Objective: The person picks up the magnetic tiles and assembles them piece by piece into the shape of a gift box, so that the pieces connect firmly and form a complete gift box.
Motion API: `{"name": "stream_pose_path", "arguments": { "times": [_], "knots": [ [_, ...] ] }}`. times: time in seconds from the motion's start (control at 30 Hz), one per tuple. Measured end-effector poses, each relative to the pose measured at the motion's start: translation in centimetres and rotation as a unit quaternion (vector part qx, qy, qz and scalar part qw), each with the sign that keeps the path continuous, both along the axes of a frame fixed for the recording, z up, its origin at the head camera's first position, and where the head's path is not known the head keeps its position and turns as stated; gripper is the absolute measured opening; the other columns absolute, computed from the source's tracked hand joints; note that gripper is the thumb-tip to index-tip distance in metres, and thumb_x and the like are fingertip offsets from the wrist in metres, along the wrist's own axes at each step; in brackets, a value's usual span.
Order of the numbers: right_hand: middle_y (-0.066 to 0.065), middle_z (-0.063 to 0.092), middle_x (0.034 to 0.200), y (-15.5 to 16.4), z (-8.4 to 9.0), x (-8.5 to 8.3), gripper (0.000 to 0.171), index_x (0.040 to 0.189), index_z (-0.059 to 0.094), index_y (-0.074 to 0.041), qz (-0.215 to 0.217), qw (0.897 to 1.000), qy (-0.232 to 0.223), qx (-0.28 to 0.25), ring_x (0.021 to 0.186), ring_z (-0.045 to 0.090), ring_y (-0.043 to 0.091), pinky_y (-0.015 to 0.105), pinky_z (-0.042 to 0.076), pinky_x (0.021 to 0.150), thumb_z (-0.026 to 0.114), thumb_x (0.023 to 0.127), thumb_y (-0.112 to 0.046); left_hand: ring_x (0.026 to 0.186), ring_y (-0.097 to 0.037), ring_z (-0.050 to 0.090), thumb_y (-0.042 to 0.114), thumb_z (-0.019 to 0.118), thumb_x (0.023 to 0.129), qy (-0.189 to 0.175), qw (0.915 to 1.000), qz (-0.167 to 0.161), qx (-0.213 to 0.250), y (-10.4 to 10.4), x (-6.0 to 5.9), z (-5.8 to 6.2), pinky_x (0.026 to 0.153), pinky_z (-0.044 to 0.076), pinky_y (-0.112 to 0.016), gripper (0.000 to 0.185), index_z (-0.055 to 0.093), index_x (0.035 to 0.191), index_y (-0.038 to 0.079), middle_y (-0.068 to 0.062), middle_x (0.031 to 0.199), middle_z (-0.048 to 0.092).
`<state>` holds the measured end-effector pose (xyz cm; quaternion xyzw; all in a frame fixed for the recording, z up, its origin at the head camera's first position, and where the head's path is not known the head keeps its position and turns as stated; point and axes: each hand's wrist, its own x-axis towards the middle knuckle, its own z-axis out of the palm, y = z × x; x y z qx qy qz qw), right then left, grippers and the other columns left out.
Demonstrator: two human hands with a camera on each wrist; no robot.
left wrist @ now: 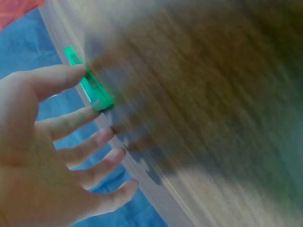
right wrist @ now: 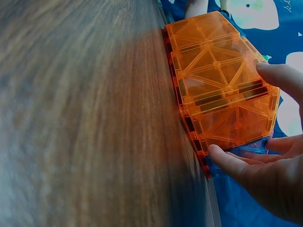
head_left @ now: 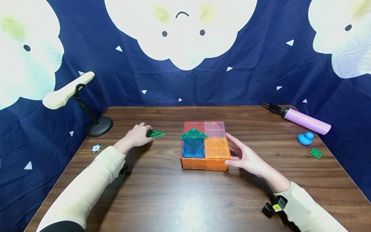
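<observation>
At the left, my left hand [head_left: 138, 134] pinches a green triangular magnetic tile [head_left: 156, 134] low over the tabletop. In the left wrist view, the thumb and index finger meet the edges of that tile [left wrist: 89, 84], while the other fingers are spread. A low box of magnetic tiles [head_left: 193, 163] stands in the middle, with orange front sides and red, pink, blue and orange squares on top. Another green triangle [head_left: 194, 133] stands or leans on its top. My right hand [head_left: 246, 158] holds the box's right side, thumb at the front corner; its fingers are partly hidden behind the box.
On the left are a poker chip [head_left: 96, 148] and a black stand [head_left: 99, 126] bearing a cream-coloured sleeve [head_left: 69, 91]. Toward the right edge lie a purple hand pump [head_left: 308, 120], a blue rounded toy [head_left: 305, 138] and a green toy brick [head_left: 316, 153].
</observation>
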<state>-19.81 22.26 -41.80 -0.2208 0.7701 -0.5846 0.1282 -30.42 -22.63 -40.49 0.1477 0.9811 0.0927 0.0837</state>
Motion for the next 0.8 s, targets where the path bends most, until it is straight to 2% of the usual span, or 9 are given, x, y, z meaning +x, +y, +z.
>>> {"name": "stream_pose_path", "arguments": {
  "times": [0.17, 0.27, 0.43, 0.57, 0.7, 0.8],
  "knots": [
    [0.022, 0.016, 0.166, 0.1, 0.0, 0.0, 0.099, 0.164, 0.016, -0.011, 0.0, 1.0, 0.003, 0.0, 0.143, 0.033, 0.048, 0.036, 0.05, 0.099, 0.08, 0.089, -0.008, 0.11, -0.047, 0.048, 0.026, 0.074, 0.093, -0.008, 0.9994, -0.007, 0.034, -0.4, -0.6, -0.1, 0.093, 0.042, -0.057, 0.052, 0.057, 0.129, -0.008, -0.029, 0.123, 0.053],
    [0.023, 0.016, 0.166, 0.0, 0.0, 0.0, 0.099, 0.164, 0.016, -0.011, 0.0, 1.0, 0.003, 0.002, 0.143, 0.033, 0.049, 0.036, 0.05, 0.099, 0.08, 0.089, -0.009, 0.105, -0.043, 0.046, 0.025, 0.079, 0.09, -0.012, 0.9985, -0.005, 0.054, -0.6, -0.8, -0.1, 0.096, 0.036, -0.056, 0.05, 0.055, 0.12, -0.007, -0.026, 0.115, 0.054],
    [0.021, 0.018, 0.166, -0.1, 0.1, 0.0, 0.098, 0.164, 0.018, -0.013, -0.002, 1.0, -0.002, 0.003, 0.144, 0.033, 0.047, 0.036, 0.05, 0.099, 0.08, 0.089, -0.01, 0.092, -0.034, 0.056, 0.014, 0.085, 0.084, -0.018, 0.9919, 0.001, 0.126, -0.7, -0.8, -0.3, 0.086, 0.043, -0.049, 0.047, 0.047, 0.109, 0.002, -0.019, 0.101, 0.062],
    [0.02, 0.018, 0.166, 0.0, 0.1, 0.0, 0.099, 0.165, 0.018, -0.014, -0.001, 1.0, -0.004, 0.001, 0.144, 0.033, 0.047, 0.036, 0.05, 0.099, 0.081, 0.088, -0.009, 0.094, -0.033, 0.062, 0.001, 0.08, 0.085, -0.03, 0.9832, 0.017, 0.179, -0.5, -0.7, -0.5, 0.084, 0.046, -0.047, 0.04, 0.047, 0.107, 0.003, -0.019, 0.102, 0.066],
    [0.02, 0.018, 0.166, 0.0, 0.1, 0.0, 0.099, 0.165, 0.018, -0.014, -0.001, 1.0, -0.006, -0.003, 0.144, 0.033, 0.046, 0.036, 0.049, 0.099, 0.081, 0.088, -0.009, 0.097, -0.031, 0.061, -0.002, 0.073, 0.09, -0.039, 0.9768, 0.031, 0.208, -0.1, -0.7, -0.2, 0.084, 0.047, -0.044, 0.026, 0.055, 0.108, 0.001, -0.017, 0.103, 0.067],
    [0.02, 0.018, 0.166, -0.1, 0.0, 0.0, 0.099, 0.165, 0.018, -0.014, 0.0, 1.0, -0.007, -0.005, 0.144, 0.033, 0.047, 0.037, 0.05, 0.099, 0.081, 0.088, -0.009, 0.094, -0.029, 0.062, -0.001, 0.071, 0.091, -0.019, 0.9717, 0.022, 0.235, 0.6, -0.5, 0.6, 0.083, 0.047, -0.042, 0.02, 0.06, 0.108, 0.0, -0.015, 0.1, 0.068]
  ]
}}
